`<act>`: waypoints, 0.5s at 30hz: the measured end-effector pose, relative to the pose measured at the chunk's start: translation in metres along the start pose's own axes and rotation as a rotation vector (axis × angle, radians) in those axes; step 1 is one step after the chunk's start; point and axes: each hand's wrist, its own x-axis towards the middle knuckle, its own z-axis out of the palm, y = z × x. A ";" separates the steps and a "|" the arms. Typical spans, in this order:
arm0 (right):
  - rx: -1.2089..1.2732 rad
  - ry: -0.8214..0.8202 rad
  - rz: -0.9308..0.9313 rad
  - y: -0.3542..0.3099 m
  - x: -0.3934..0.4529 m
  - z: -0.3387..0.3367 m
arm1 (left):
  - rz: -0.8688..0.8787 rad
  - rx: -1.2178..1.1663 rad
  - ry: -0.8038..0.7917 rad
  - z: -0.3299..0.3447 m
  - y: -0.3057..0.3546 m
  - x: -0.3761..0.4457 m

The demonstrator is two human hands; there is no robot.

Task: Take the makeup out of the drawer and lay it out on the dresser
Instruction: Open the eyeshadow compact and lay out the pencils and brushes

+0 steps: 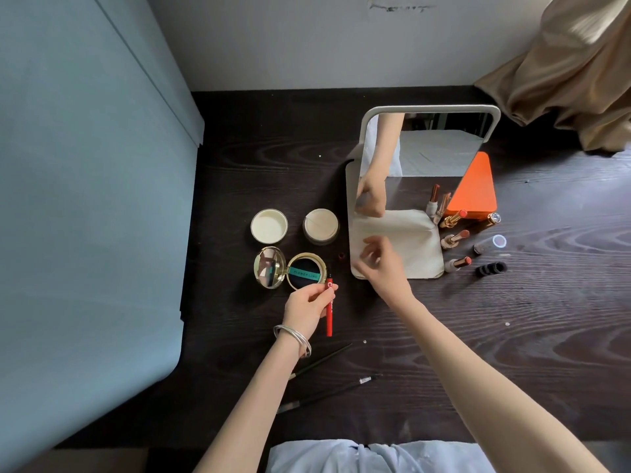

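Dresser point(512, 336): dark wood, makeup spread across it.
Mirror point(423, 158): upright at centre — lipsticks point(456, 237) lie just right.
Right hand point(379, 264): fingers loose, over mirror base, holding nothing.
Left hand point(307, 307): pinches red pen point(329, 312) beside open compact point(305, 275).

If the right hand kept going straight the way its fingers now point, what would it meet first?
Most likely the white mirror base, which the right hand already hovers over, then the mirror behind; depth is unclear.
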 end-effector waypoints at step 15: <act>0.051 -0.194 0.222 0.014 -0.047 -0.028 | 0.111 0.167 0.194 0.060 0.010 0.014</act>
